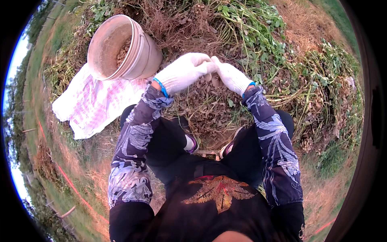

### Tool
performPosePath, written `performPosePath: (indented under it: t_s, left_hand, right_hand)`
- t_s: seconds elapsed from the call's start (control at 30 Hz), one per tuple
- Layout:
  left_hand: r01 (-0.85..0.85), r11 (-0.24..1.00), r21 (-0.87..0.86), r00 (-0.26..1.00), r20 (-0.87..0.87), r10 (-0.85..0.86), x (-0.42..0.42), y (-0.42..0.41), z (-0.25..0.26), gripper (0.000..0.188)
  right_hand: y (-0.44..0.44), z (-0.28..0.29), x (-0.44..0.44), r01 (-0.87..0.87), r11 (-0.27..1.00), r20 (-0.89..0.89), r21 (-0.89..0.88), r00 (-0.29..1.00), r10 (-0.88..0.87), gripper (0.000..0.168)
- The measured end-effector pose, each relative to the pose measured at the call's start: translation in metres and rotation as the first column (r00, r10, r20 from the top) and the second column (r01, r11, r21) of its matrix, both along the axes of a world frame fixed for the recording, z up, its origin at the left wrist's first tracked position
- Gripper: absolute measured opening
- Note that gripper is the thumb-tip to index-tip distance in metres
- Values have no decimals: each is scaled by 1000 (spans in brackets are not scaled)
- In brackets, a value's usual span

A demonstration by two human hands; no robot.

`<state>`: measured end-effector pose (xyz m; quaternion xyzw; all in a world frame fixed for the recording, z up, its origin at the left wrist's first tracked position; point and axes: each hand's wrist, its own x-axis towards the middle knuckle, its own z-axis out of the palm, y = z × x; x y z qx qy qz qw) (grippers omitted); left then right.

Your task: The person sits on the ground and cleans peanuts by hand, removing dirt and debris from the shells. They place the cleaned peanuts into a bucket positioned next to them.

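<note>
Both my hands wear white knit gloves with blue cuffs and meet at the fingertips in front of me. My left hand (189, 71) is curled with its thumb against the fingers of my right hand (231, 72). Just below the fingertips, something pale brown shows, perhaps peanut pods (214, 80); whether the fingers grip it is unclear. To the left of my hands a whitish plastic bucket (148, 57) leans towards me, with peanuts in their shells (123, 53) inside. A white woven sack with pink print (99, 104) lies flat partly beneath the bucket.
Uprooted peanut plants (251, 33) are heaped ahead and to the right, some with pods (307, 143) showing. Dry leaves and stems (205, 118) cover the ground between my shoes. A red line (71, 183) runs across the grass at the left.
</note>
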<state>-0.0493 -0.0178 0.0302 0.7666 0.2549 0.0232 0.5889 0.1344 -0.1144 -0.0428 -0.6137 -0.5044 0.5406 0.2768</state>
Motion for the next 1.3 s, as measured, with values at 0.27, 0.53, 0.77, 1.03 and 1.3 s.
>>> performPosePath:
  t_s: [0.27, 0.53, 0.77, 1.03, 1.3]
  left_hand:
    - [-570, 456, 683, 760, 228, 609, -128, 181, 67, 45]
    - [-277, 358, 892, 803, 10, 596, -117, 166, 37, 40]
    - [496, 782, 378, 698, -709, -101, 3, 34, -149, 30]
    - [127, 792, 597, 814, -520, 261, 21, -41, -276, 45]
    - [108, 990, 93, 888, -456, -54, 0, 30, -198, 28]
  right_hand:
    - [-17, 28, 42, -51, 994, 570, -100, 815, 100, 81]
    - [-72, 25, 138, 210, 976, 404, -62, 899, -168, 50]
    - [-146, -76, 145, 349, 932, 481, -97, 836, -264, 42]
    - [-204, -160, 106, 220, 902, 707, 373, 562, -429, 49]
    - [-200, -187, 100, 106, 936, 839, 335, 418, -348, 79]
